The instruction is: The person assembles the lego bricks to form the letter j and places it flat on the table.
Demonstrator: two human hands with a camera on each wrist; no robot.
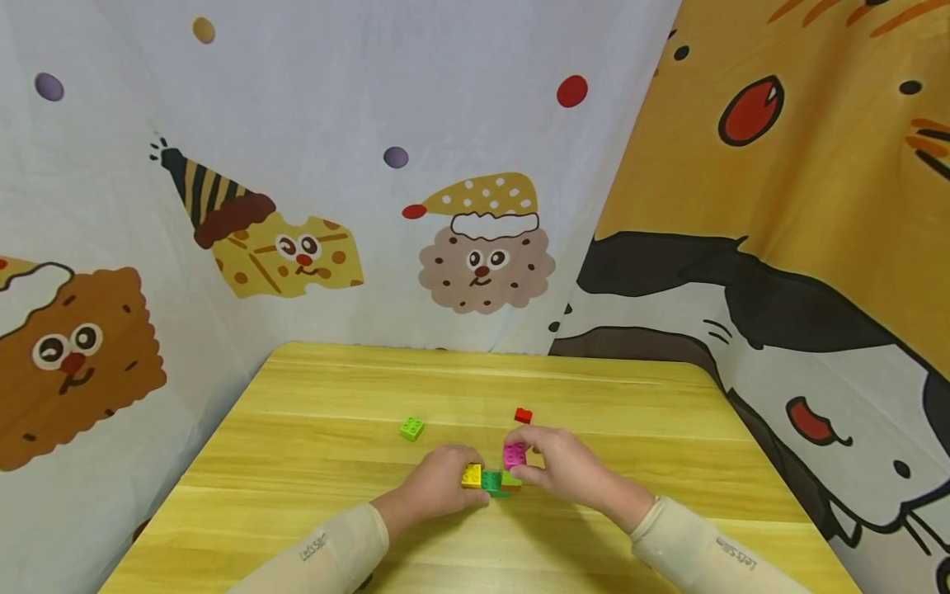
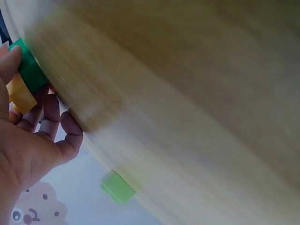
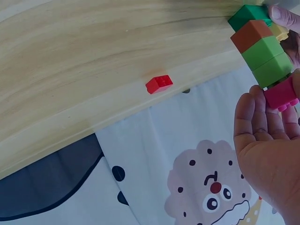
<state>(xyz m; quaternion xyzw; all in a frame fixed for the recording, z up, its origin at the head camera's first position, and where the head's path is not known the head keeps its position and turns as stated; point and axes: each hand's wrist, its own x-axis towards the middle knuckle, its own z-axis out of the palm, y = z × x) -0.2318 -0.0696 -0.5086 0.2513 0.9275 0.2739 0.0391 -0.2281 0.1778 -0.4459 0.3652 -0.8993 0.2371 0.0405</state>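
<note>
Near the table's front, my left hand (image 1: 444,481) grips the left end of a joined brick build. That end has a yellow brick (image 1: 472,476) on a dark green brick (image 1: 491,481). In the right wrist view an orange-brown brick (image 3: 251,35) and light green bricks (image 3: 268,60) rise as a stack from the green one. My right hand (image 1: 560,464) pinches a magenta brick (image 1: 514,455) between thumb and fingers, right at the top of that stack. In the left wrist view, my left thumb lies along the dark green brick (image 2: 31,68).
A loose light green brick (image 1: 411,428) lies on the wooden table (image 1: 312,478), beyond and left of my hands. A small red brick (image 1: 523,416) lies just past my right hand. A printed cloth (image 1: 334,107) hangs behind the table's far edge.
</note>
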